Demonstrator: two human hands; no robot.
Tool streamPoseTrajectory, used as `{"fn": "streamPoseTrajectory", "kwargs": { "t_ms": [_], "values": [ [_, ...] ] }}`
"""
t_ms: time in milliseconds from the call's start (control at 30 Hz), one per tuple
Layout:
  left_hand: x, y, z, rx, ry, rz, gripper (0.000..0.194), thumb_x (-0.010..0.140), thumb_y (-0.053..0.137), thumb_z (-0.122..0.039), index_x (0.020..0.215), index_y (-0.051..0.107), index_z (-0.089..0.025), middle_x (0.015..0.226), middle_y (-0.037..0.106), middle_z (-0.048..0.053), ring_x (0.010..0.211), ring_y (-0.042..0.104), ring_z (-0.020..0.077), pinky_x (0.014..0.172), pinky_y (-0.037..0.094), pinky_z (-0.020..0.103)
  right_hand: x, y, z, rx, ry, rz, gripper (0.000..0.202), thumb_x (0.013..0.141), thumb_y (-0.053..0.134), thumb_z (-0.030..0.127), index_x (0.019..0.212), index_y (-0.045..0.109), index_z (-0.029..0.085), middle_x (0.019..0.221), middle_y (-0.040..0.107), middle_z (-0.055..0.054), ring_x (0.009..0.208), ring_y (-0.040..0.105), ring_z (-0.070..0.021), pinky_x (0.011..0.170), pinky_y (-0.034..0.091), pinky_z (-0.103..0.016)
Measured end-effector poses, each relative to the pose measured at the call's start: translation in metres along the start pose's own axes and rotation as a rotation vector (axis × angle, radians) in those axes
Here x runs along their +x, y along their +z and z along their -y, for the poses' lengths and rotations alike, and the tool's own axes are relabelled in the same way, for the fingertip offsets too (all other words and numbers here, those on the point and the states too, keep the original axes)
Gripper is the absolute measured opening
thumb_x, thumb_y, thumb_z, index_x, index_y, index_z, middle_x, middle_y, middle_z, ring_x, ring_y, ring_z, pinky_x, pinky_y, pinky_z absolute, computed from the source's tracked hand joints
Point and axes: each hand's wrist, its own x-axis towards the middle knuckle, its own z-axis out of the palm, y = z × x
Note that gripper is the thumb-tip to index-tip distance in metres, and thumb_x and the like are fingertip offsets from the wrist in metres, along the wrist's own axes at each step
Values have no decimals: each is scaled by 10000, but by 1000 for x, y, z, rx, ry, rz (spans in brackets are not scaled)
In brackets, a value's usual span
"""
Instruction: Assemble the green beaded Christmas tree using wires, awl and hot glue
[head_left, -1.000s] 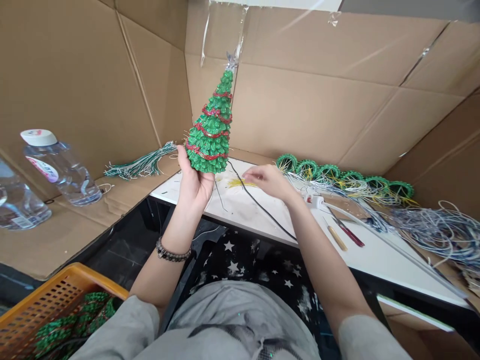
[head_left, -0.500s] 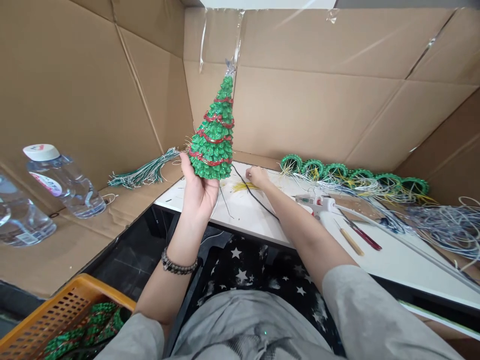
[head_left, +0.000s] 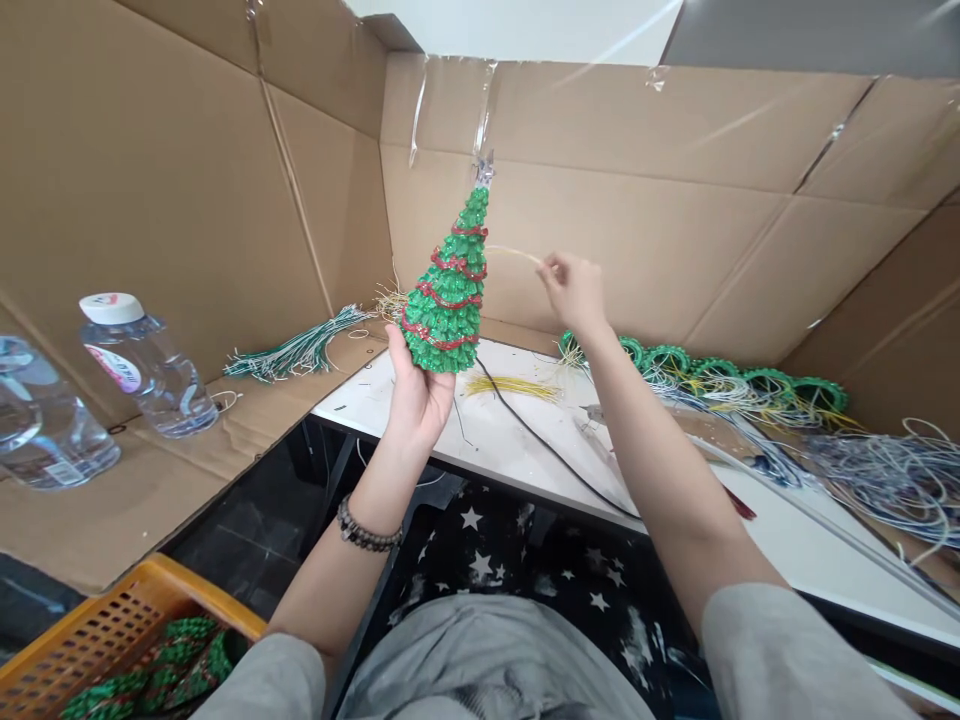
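Tree (head_left: 450,290) in the left grip (head_left: 421,395), pale strand (head_left: 516,252) in the right grip (head_left: 576,288)

The tree is a glossy cone of ruffled green tiers wound with bumpy red garland, and the left grip has fingers and thumb closed about its base. It leans slightly right, tip up, and a clear, plastic-looking star (head_left: 484,168) tops it, well above that grip. The right grip pinches the strand, thin and yellowish white, which bows across to the tree's right edge; from here I can't tell whether it touches there or passes behind. Below the gap between the two grips, a loose sheaf of fine yellow strands (head_left: 517,388) lies on the smooth white surface (head_left: 510,440), a black cable (head_left: 559,452) crossing its left end.

Counting up: one tree, four red bands showing on it. Well left of the left grip are two clear bottles (head_left: 154,375); nearer it, one bundle of green and white wires (head_left: 300,345) on brown cardboard (head_left: 247,425). Down to its left is one perforated orange basket (head_left: 202,588) of green and red pieces (head_left: 154,665), too overlapped to count. Right of the right grip runs a row of green rings (head_left: 769,382), six by my count, and beyond them one wiry tangle (head_left: 877,475).
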Motion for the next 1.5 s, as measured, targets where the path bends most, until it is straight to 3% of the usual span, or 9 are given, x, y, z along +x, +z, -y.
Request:
{"fn": "streamPoseTrajectory", "kwargs": {
  "t_ms": [67, 167, 267, 367, 600, 733, 900, 1267, 1500],
  "values": [
    [1, -1, 7, -6, -23, 5, 521, 1050, 284, -486, 1468, 516, -278, 1386, 672, 48, 1333, 584, 154, 1119, 461, 257, -24, -17, -2, 289, -25, -211, 351, 1005, 381, 327, 1097, 676, 162, 802, 666, -46, 733, 608, -154, 767, 511, -321],
    [2, -3, 19, -6, -53, 18, 533, 1042, 314, -502, 1460, 524, -246, 1380, 675, 58, 1337, 582, 160, 1118, 462, 258, -80, -34, -1, 584, -100, -369, 307, 967, 459, 336, 1099, 701, 201, 870, 696, -30, 700, 598, -122, 699, 501, -286],
    [1, -3, 30, -13, -62, 19, 517, 1044, 337, -479, 1441, 543, -218, 1386, 670, 73, 1333, 586, 166, 1113, 468, 270, -133, -43, 10, 597, -77, -431, 255, 957, 510, 329, 1021, 730, 217, 854, 697, -29, 769, 626, -139, 715, 499, -289],
    [-5, -1, 37, 0, -67, 36, 484, 1044, 360, -458, 1406, 576, -221, 1368, 683, 73, 1315, 602, 167, 1100, 479, 278, -160, -46, 25, 450, -85, -444, 267, 972, 516, 348, 1016, 753, 231, 797, 680, -23, 692, 586, -123, 659, 463, -271],
    [-21, 5, 43, 46, -8, 69, 428, 1044, 388, -415, 1301, 657, -204, 1316, 715, 72, 1251, 645, 152, 1042, 506, 235, -163, -30, 35, 65, -160, -504, 307, 984, 466, 241, 1108, 747, 242, 877, 709, -61, 786, 614, -165, 684, 426, -302],
    [-26, 4, 49, 87, 19, 82, 405, 1035, 422, -412, 1264, 679, -198, 1259, 741, 75, 1219, 664, 155, 1047, 496, 239, -163, -21, 39, 85, -243, -518, 332, 977, 430, 161, 1126, 722, 215, 934, 702, -72, 833, 630, -165, 724, 472, -303],
    [-26, -1, 58, 124, 40, 98, 407, 971, 553, -468, 1205, 707, -172, 1209, 756, 100, 1151, 697, 192, 1054, 496, 285, -164, -18, 48, 76, -315, -607, 194, 969, 559, 255, 1016, 732, 182, 899, 714, -61, 805, 606, -156, 697, 445, -288],
    [-26, -2, 60, 117, 47, 134, 356, 945, 600, -471, 1094, 743, -181, 1158, 772, 83, 1183, 682, 189, 1083, 476, 287, -159, -17, 46, 158, -298, -610, 155, 949, 596, 234, 847, 705, 193, 789, 723, -2, 757, 624, -124, 671, 416, -271],
    [-27, -4, 64, 139, 67, 140, 390, 838, 723, -514, 1020, 753, -170, 1106, 782, 89, 1183, 681, 213, 1091, 477, 310, -159, -19, 52, -10, -307, -633, 174, 943, 592, 228, 791, 672, 197, 725, 684, 13, 687, 598, -115, 605, 374, -268]
  ]
}}
